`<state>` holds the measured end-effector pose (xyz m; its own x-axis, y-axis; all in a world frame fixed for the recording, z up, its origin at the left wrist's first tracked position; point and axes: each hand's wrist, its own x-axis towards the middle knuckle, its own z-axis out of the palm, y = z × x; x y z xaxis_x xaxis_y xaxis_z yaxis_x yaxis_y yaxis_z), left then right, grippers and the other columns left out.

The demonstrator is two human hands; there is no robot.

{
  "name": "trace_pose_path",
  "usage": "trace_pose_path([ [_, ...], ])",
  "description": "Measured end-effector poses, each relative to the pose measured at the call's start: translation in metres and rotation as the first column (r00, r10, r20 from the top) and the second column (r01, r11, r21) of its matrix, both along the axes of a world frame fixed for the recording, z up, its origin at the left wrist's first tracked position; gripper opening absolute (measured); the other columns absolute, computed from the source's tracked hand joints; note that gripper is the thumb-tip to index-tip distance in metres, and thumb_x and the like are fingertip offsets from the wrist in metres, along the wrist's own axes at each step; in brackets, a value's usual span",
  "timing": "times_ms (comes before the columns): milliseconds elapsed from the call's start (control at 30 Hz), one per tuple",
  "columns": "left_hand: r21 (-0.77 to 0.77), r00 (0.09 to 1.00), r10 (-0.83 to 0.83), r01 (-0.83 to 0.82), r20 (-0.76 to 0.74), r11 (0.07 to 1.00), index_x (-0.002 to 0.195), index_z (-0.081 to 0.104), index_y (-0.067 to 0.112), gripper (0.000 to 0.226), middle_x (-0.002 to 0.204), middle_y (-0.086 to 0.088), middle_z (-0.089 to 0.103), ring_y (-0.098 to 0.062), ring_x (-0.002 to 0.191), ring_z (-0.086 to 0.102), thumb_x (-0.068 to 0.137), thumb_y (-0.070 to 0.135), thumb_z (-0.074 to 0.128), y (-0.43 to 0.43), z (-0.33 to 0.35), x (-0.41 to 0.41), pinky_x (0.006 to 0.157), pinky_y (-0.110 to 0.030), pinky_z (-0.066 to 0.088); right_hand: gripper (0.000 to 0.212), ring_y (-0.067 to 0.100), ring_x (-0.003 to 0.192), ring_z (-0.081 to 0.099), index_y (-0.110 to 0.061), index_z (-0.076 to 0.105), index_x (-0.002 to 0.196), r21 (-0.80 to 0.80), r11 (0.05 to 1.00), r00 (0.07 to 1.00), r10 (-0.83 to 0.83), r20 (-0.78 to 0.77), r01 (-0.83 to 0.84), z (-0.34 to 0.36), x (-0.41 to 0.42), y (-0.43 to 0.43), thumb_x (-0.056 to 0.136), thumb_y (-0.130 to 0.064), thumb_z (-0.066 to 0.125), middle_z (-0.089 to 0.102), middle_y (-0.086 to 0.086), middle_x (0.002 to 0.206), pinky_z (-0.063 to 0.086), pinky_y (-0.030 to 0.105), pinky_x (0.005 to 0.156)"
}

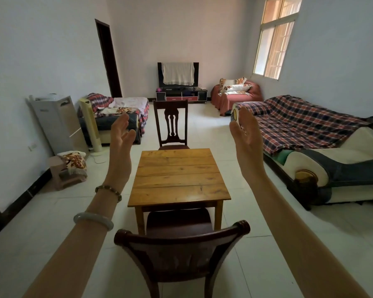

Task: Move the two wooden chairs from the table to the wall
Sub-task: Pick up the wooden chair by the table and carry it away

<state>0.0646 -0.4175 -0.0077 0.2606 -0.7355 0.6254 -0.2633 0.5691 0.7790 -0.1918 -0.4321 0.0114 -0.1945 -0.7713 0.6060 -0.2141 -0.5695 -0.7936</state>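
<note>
A small square wooden table (178,175) stands on the tiled floor in the middle of the room. One dark wooden chair (181,252) is tucked under its near side, its curved back right below me. A second dark chair (170,123) with a carved back stands at the far side, facing me. My left hand (121,138) and my right hand (246,136) are stretched out in the air above the table, palms facing each other, fingers apart, holding nothing. Neither hand touches a chair.
A plaid-covered sofa (310,134) runs along the right wall under a window. On the left stand a grey appliance (58,123), a tower fan (91,123), a small stool (63,173) and an armchair (121,112). A TV stand (181,94) lines the far wall.
</note>
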Motion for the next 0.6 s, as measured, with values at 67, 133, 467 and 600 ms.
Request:
trace_pose_path([
  [67,-0.004,1.0,-0.007,0.007,0.012,1.0,0.14,0.029,0.023,0.104,0.143,0.008,0.032,-0.006,0.129,0.034,0.061,0.09,0.039,-0.026,0.001,0.007,0.095,-0.005,0.027,0.051,0.011,0.133,0.037,-0.021,0.036,0.14,0.001,1.0,1.0,-0.004,0.0,0.004,0.001,0.007,-0.021,0.093,-0.028,0.053,0.036,0.0,0.149,0.034,0.034,0.109],
  [133,0.011,0.999,-0.034,0.033,0.042,0.999,0.139,0.03,0.024,0.097,0.144,0.006,0.031,0.001,0.123,0.036,0.066,0.086,0.042,-0.052,0.0,0.014,0.088,0.003,0.029,0.05,0.014,0.133,0.038,-0.019,0.036,0.14,-0.007,1.0,1.0,-0.017,0.0,0.017,0.001,0.011,-0.043,0.093,-0.026,0.054,0.037,0.002,0.148,0.035,0.039,0.109],
  [467,0.077,0.996,-0.017,0.011,0.085,0.997,0.143,0.028,0.018,0.085,0.15,-0.005,0.031,-0.012,0.131,0.034,0.075,0.066,0.043,-0.129,-0.017,0.039,0.091,0.001,0.03,0.05,0.016,0.132,0.039,-0.019,0.036,0.139,0.016,0.999,0.999,-0.032,0.004,0.032,-0.011,0.018,-0.119,0.093,-0.024,0.054,0.038,0.005,0.148,0.035,0.045,0.109],
  [600,0.091,0.998,-0.003,-0.002,0.064,0.996,0.143,0.028,0.019,0.106,0.152,-0.006,0.029,-0.018,0.136,0.03,0.064,0.087,0.041,-0.143,-0.019,0.037,0.099,-0.014,0.028,0.05,0.016,0.133,0.038,-0.018,0.035,0.14,0.044,0.999,1.0,-0.002,-0.013,0.002,-0.015,0.017,-0.138,0.094,-0.024,0.053,0.037,0.005,0.148,0.033,0.046,0.11],
])
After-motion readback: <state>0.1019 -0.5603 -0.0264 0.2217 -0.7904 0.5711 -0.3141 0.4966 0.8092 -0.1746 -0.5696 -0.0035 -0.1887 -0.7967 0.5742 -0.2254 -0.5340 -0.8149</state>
